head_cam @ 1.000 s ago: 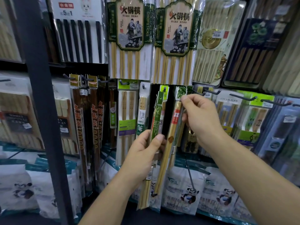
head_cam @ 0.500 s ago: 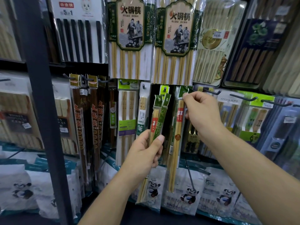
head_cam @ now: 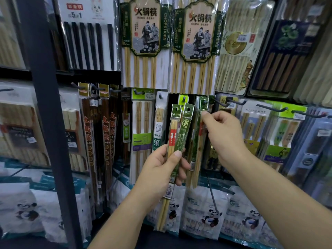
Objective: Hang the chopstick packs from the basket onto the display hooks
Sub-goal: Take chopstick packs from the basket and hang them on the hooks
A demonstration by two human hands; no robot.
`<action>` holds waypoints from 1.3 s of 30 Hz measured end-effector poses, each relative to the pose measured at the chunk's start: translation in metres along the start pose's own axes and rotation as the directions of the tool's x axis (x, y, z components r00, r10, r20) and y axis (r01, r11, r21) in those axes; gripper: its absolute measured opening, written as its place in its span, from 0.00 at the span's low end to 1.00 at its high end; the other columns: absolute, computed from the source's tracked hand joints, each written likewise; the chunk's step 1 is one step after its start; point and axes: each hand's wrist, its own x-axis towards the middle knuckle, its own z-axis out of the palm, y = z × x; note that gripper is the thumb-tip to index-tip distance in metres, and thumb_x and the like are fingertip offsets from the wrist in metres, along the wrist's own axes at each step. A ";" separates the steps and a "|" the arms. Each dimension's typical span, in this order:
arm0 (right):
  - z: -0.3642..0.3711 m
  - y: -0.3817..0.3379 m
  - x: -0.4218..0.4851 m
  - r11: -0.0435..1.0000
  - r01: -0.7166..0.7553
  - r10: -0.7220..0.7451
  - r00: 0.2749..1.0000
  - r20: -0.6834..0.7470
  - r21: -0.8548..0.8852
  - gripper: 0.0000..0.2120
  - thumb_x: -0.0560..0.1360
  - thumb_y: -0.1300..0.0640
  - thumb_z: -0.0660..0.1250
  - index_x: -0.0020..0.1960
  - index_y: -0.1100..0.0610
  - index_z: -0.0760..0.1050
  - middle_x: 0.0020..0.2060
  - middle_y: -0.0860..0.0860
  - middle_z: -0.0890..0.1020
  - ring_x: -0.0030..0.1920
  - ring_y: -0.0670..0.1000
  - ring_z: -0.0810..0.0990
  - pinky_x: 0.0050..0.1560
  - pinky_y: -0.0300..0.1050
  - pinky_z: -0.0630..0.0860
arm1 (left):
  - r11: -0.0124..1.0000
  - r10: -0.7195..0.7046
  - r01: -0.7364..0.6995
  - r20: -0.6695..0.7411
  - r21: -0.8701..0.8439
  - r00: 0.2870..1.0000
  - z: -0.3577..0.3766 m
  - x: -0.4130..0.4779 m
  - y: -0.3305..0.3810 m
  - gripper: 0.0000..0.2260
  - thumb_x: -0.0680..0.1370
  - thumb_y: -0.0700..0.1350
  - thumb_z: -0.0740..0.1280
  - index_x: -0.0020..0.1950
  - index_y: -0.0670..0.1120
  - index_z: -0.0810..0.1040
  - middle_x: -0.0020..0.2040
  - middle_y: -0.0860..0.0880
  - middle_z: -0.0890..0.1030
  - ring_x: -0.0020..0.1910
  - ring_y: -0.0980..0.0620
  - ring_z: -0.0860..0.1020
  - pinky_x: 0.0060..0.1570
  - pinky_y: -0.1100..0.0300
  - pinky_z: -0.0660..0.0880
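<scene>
Two chopstick packs are gripped upright in the left hand, thumb pressed across them, in front of the display's centre. Just right, a third pack is pinched below its green header by the right hand, level with the hook row.

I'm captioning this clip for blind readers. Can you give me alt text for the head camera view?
A person's left hand holds two slim chopstick packs before a store wall of hanging chopstick packs, while the right hand pinches the green header of a third pack at hook height.
</scene>
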 end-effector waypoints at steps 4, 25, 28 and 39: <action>0.003 -0.003 -0.016 0.987 -0.032 -0.001 0.980 0.200 0.160 0.15 0.82 0.49 0.66 0.38 0.50 0.81 0.30 0.47 0.79 0.27 0.44 0.71 0.28 0.36 0.69 | 0.999 -0.009 0.010 0.029 -0.052 1.000 0.002 0.000 -0.001 0.07 0.85 0.41 0.62 0.58 0.39 0.76 0.42 0.44 0.86 0.35 0.50 0.82 0.32 0.59 0.79; 0.000 -0.002 0.007 0.990 0.107 -0.102 0.993 -0.059 0.091 0.19 0.81 0.51 0.68 0.40 0.67 0.74 0.28 0.52 0.68 0.31 0.51 0.66 0.41 0.41 0.71 | 0.999 -0.041 0.039 -0.087 -0.027 0.995 0.001 0.004 -0.007 0.10 0.86 0.43 0.61 0.56 0.45 0.82 0.36 0.52 0.80 0.37 0.55 0.79 0.40 0.60 0.80; 0.001 0.000 0.007 0.993 0.110 -0.106 0.991 -0.075 0.049 0.19 0.80 0.51 0.68 0.39 0.65 0.74 0.24 0.49 0.69 0.29 0.49 0.67 0.45 0.45 0.78 | 0.999 -0.044 0.041 -0.079 -0.034 0.996 0.002 0.003 -0.006 0.10 0.86 0.43 0.61 0.56 0.45 0.82 0.36 0.51 0.80 0.37 0.55 0.79 0.38 0.61 0.79; 0.003 -0.003 0.010 0.991 0.135 -0.133 0.985 -0.107 0.009 0.20 0.80 0.51 0.67 0.31 0.56 0.71 0.20 0.42 0.67 0.24 0.42 0.64 0.40 0.42 0.73 | 0.999 -0.031 0.029 -0.097 -0.016 0.995 0.002 0.002 -0.003 0.11 0.85 0.46 0.62 0.52 0.51 0.84 0.36 0.50 0.79 0.36 0.54 0.78 0.37 0.60 0.78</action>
